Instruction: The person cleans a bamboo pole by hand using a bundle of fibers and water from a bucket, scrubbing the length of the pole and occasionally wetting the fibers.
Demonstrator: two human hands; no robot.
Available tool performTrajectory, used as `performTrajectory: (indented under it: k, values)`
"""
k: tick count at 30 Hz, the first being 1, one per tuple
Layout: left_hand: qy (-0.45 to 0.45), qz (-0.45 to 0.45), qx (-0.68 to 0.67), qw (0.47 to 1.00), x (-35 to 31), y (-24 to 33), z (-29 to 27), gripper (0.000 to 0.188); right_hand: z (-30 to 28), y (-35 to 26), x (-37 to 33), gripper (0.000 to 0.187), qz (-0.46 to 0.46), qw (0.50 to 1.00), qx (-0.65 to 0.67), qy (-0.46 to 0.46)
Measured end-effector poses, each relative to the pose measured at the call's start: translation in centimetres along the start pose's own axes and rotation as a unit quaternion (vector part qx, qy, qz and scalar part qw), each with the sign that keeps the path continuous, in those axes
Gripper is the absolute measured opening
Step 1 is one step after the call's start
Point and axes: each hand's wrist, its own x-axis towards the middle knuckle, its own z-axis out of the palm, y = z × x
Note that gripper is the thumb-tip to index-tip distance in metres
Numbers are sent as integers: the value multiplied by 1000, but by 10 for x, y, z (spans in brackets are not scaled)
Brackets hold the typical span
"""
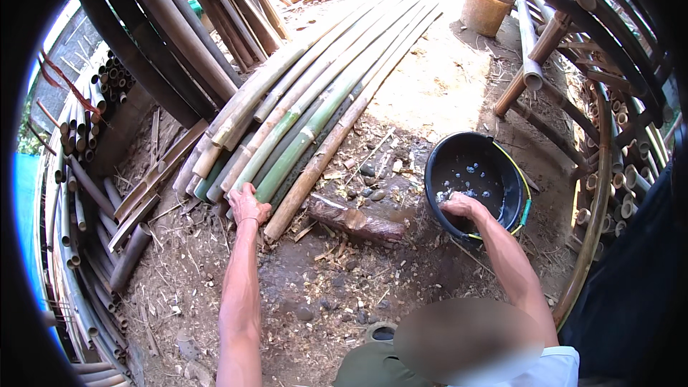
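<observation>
My left hand point(249, 204) is closed round the near end of a green bamboo pole point(309, 131), one of several laid side by side on the ground and running away from me. My right hand point(462, 205) reaches down into a black bucket point(435, 213). Dark water with patches of white suds point(471, 170) lies inside it. The fingers of this hand are bent and partly hidden at the water, so what they hold cannot be made out. A yellow-green handle point(513, 163) with a green grip lies along the bucket's right rim.
A short log point(378, 227) lies crosswise by the near pole ends. Stones and wood chips litter the dirt. Stacked bamboo point(80, 193) lines the left side, and large dark poles point(168, 25) lean behind. A bamboo rack point(530, 64) stands right, near a brown bucket point(485, 11).
</observation>
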Motion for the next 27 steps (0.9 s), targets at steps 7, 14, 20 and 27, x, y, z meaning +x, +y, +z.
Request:
performTrajectory:
  k: [7, 14, 20, 27]
  values:
    - [-168, 182, -45, 968, -56, 15, -1, 67, -2, -16, -30, 44, 37, 918, 393, 29]
    - [-291, 164, -170, 927, -179, -20, -37, 62, 7, -24, -40, 52, 95, 982, 154, 55]
    - [-342, 129, -92, 926, -314, -185, -77, 70, 27, 0, -35, 56, 18, 923, 372, 93]
    - [-202, -4, -40, 978, -469, -356, -110, 61, -1, 46, -50, 37, 20, 893, 448, -40]
